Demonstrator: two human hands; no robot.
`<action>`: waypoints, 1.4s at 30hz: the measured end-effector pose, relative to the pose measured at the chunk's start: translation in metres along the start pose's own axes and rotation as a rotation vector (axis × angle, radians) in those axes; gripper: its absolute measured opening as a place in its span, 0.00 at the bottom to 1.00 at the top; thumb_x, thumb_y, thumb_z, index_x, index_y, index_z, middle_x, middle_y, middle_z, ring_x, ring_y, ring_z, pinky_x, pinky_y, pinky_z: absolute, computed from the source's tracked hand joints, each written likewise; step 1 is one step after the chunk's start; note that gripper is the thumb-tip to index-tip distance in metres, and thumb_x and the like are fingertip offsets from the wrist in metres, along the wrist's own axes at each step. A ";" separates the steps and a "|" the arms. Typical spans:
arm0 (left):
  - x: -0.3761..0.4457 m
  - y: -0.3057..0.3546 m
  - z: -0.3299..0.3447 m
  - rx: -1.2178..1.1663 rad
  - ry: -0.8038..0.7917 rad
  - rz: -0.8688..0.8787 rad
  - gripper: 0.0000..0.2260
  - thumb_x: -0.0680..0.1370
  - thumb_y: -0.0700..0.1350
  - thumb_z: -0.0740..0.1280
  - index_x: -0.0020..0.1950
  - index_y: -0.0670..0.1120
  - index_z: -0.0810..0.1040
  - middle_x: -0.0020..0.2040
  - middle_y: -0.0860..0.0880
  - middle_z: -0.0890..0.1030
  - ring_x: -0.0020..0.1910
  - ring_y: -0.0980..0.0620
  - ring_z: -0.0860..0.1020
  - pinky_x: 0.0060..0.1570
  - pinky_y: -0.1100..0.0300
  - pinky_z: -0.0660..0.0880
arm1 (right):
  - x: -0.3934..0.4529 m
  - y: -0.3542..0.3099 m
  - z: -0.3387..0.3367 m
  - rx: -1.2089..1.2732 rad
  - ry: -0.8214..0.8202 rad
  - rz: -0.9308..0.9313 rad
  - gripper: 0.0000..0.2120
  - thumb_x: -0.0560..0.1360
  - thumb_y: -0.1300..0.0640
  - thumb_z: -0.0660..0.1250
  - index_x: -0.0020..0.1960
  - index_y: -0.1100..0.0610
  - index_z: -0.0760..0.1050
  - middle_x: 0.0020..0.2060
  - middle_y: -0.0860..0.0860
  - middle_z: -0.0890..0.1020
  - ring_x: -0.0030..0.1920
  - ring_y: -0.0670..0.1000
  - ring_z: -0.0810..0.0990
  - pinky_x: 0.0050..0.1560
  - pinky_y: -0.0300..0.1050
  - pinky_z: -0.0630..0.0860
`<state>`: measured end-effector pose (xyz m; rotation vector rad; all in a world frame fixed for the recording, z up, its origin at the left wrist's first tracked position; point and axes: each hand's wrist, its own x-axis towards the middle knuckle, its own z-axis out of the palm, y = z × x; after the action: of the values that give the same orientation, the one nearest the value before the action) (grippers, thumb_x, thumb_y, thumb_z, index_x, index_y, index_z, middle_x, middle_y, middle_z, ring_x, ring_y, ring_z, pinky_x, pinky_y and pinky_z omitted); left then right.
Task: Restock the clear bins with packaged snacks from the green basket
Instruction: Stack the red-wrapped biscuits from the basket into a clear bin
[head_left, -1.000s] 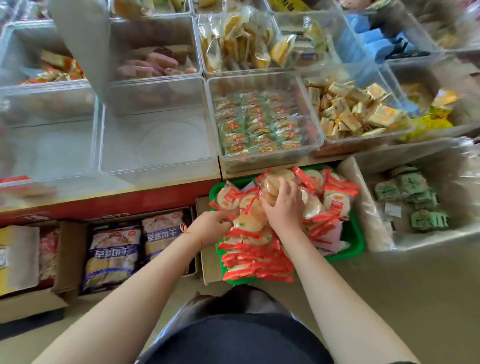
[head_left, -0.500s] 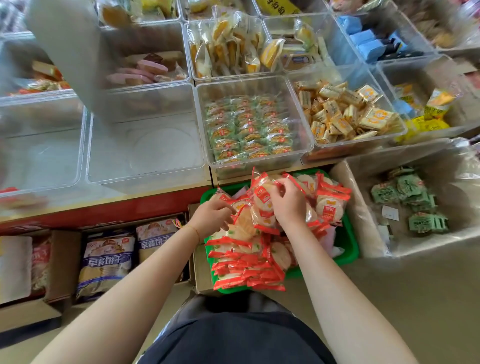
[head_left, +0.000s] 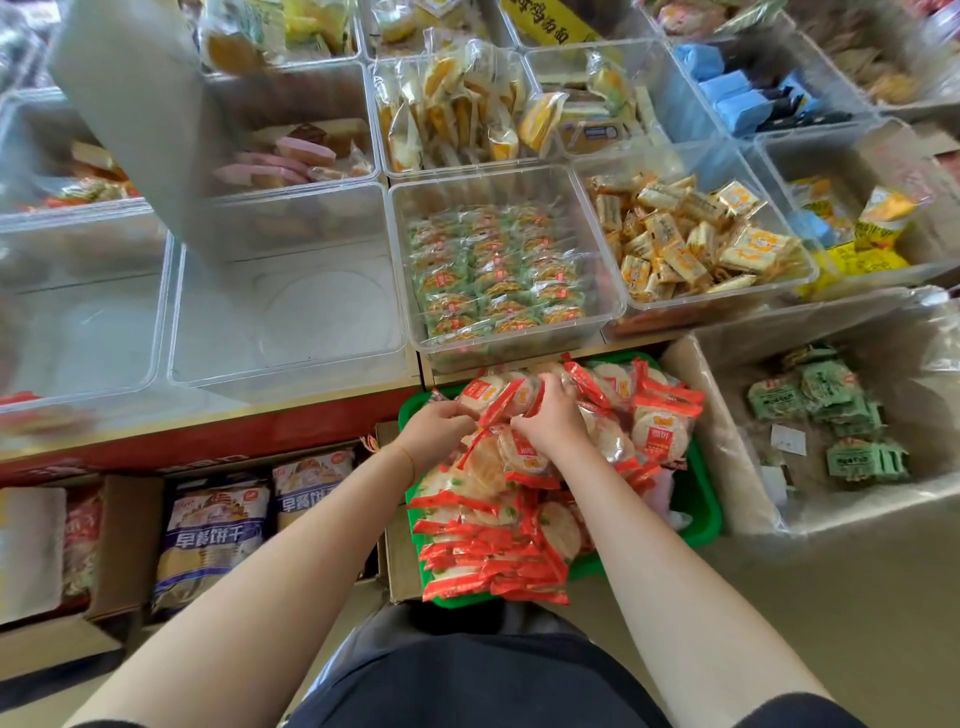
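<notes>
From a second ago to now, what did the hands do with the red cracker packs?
The left hand moved up from the basket's near edge onto the pile and now grips red cracker packs beside the right hand, which keeps gripping packs at the top, bunching them together. The green basket stayed put, and the empty clear bin is still empty.

- Green basket (head_left: 702, 506): heaped with red-edged rice cracker packets (head_left: 493, 566), directly under both hands.
- Empty clear bin (head_left: 291, 317): beyond the left hand.
- Clear bin of green packets (head_left: 498, 270): just beyond both hands.
</notes>
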<state>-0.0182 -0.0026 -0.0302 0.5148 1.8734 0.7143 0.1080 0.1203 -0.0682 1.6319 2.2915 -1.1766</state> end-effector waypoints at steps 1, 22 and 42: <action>0.002 0.000 0.001 0.001 0.002 -0.006 0.12 0.80 0.42 0.62 0.62 0.47 0.79 0.55 0.47 0.81 0.48 0.46 0.81 0.48 0.47 0.80 | 0.002 0.000 0.002 -0.013 -0.002 0.003 0.34 0.73 0.53 0.75 0.74 0.54 0.62 0.72 0.58 0.61 0.67 0.58 0.72 0.60 0.48 0.73; 0.057 -0.006 0.000 -0.858 0.233 -0.370 0.30 0.77 0.37 0.70 0.76 0.49 0.61 0.49 0.43 0.78 0.45 0.48 0.79 0.40 0.53 0.76 | 0.013 -0.015 0.007 0.657 0.079 0.105 0.28 0.77 0.63 0.68 0.72 0.50 0.64 0.60 0.44 0.68 0.54 0.43 0.71 0.50 0.37 0.71; -0.017 -0.019 -0.044 -0.283 0.119 0.010 0.20 0.71 0.53 0.76 0.56 0.42 0.79 0.47 0.47 0.84 0.42 0.54 0.83 0.33 0.67 0.77 | -0.063 -0.045 0.029 1.257 -0.454 0.188 0.23 0.76 0.46 0.71 0.68 0.52 0.73 0.59 0.58 0.83 0.59 0.60 0.82 0.61 0.64 0.77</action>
<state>-0.0531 -0.0381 -0.0183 0.3056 1.8396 1.0162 0.0871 0.0481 -0.0342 1.4240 1.0147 -2.8101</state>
